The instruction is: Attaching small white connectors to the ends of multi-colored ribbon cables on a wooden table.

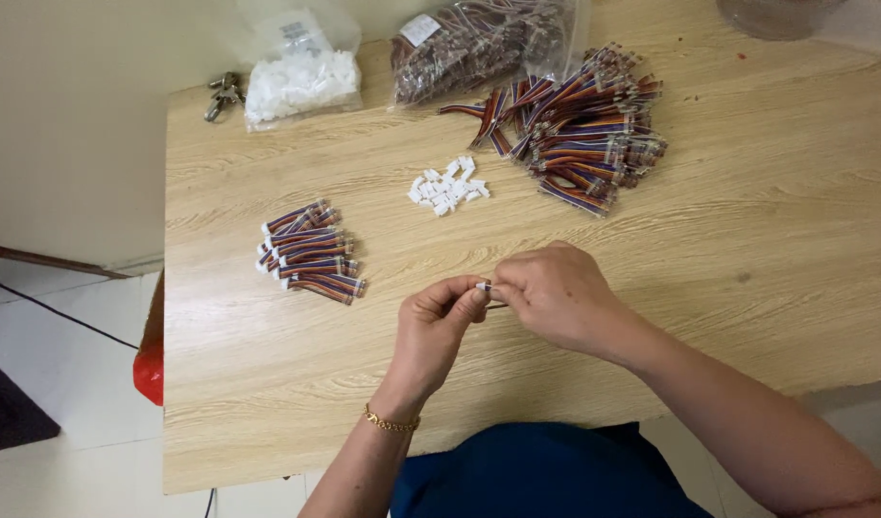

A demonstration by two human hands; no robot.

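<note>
My left hand (439, 322) and my right hand (554, 293) meet above the middle of the wooden table (748, 240). Between their fingertips they pinch a small white plastic connector (483, 286). A thin dark bit of wire shows just under it; the rest is hidden inside my right hand. A little heap of loose white connectors (448, 186) lies beyond my hands. To the left lies a small stack of short multicoloured ribbon cables with white ends (310, 251). A large pile of multicoloured ribbon cables (583, 134) sits at the back right.
At the table's back edge are a clear bag of white connectors (300, 81), a clear bag of more cables (471, 46) and a bunch of keys (224, 94). A red object (149, 368) hangs off the table's left side above the tiled floor.
</note>
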